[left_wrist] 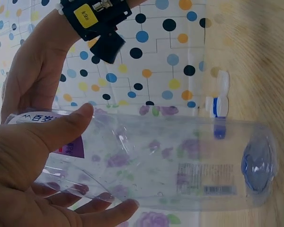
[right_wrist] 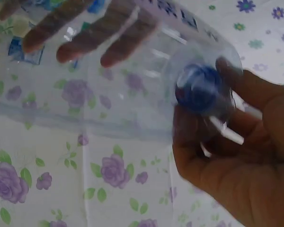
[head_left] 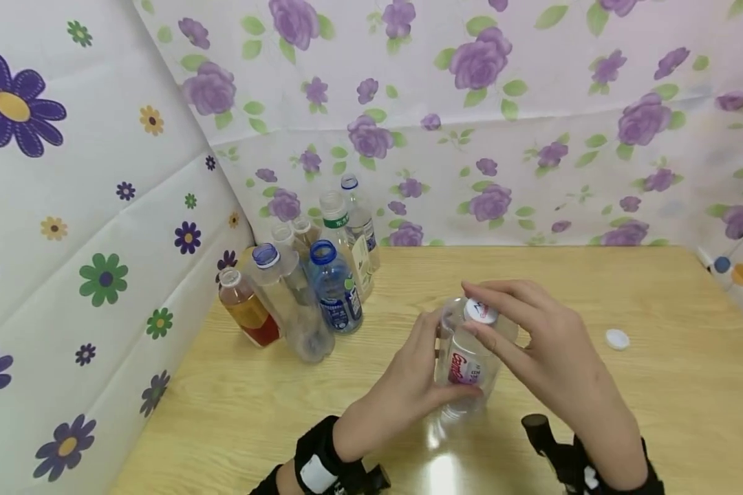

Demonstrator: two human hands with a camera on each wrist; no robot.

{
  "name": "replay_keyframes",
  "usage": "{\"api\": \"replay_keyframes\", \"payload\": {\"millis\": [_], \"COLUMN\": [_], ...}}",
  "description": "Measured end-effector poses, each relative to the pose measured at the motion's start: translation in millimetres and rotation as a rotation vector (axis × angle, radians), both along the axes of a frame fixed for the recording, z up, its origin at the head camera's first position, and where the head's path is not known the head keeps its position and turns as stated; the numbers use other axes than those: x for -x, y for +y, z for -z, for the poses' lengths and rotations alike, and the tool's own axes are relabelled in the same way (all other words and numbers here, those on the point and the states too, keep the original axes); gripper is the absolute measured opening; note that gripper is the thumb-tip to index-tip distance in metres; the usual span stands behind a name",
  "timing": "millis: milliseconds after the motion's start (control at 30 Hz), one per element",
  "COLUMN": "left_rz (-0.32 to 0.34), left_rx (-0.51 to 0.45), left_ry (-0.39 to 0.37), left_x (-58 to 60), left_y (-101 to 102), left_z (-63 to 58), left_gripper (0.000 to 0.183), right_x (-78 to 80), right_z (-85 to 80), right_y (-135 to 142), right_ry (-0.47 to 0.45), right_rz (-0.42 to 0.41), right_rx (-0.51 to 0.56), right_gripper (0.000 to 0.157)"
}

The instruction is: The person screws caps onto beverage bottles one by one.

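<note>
My left hand (head_left: 408, 368) grips a large clear plastic bottle (head_left: 458, 402) round its side, with the thumb across the front near the red-printed label. The thumb and fingers of my right hand (head_left: 545, 340) pinch a white bottle cap (head_left: 481, 311) at the bottle's top. The left wrist view shows the bottle (left_wrist: 151, 156) lengthwise, its base towards the wooden table. In the right wrist view the right hand (right_wrist: 232, 142) curls round the neck, where blue (right_wrist: 199, 89) shows through the clear plastic.
On the table (head_left: 675, 405) to the right lies a loose white cap (head_left: 617, 339). Several bottles stand back left, among them a blue one (head_left: 337, 292), a tall clear one (head_left: 297, 313) and one with amber liquid (head_left: 250, 309). Flowered cloth (head_left: 433, 144) hangs behind.
</note>
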State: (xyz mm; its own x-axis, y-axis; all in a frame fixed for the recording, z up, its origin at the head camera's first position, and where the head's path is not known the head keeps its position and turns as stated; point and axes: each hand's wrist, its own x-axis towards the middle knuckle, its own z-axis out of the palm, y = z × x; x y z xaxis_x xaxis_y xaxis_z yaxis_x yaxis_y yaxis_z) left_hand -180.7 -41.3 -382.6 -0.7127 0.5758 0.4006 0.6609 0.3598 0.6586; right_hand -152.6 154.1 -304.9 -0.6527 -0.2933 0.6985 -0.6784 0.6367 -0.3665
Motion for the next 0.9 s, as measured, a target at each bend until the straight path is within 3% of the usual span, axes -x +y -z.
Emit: {"api": "replay_keyframes", "payload": {"millis": [133,233,333,500,633,733,900], "left_rz": [0.016,0.012,0.002,-0.029,-0.035,0.01,0.139], "left_rx": [-0.018,-0.032,-0.042,-0.032,0.029,0.084,0.105], "left_ry": [0.009,0.04,0.054,0.017,-0.035,-0.108,-0.214], "left_x": [5.6,7.2,4.8,-3.6,-2.4,3.1,14.1], "left_y": [-0.8,-0.7,-0.8,0.8,5.7,6.2,6.4], "left_z": [-7.1,-9.3,-8.2,-3.6,-6.5,-14.7,-31.2], "left_gripper": [0.109,0.11,0.11,0.108,0.106,0.105,0.105], "right_x": [7.4,9.1,4.2,-8.0,-9.7,-9.7,-9.1], "right_z": [-9.7,-12.3,-9.6,-1.0,2.2,0.9,-6.9], "right_y": [10.7,8.9,-0.3,-16.0,-13.1,-4.6,9.2], "right_ry": [-0.019,0.009,0.057,0.103,0.09,0.066,0.042], "right_rz": [-0.146,-0.162,-0.081,0.15,0.203,0.132,-0.072], "right_rx": [-0.034,-0.025,0.006,0.066,0.06,0.031,-0.03], "right_gripper": [0.05,0.051,0.048,0.039,0.039,0.041,0.045]}}
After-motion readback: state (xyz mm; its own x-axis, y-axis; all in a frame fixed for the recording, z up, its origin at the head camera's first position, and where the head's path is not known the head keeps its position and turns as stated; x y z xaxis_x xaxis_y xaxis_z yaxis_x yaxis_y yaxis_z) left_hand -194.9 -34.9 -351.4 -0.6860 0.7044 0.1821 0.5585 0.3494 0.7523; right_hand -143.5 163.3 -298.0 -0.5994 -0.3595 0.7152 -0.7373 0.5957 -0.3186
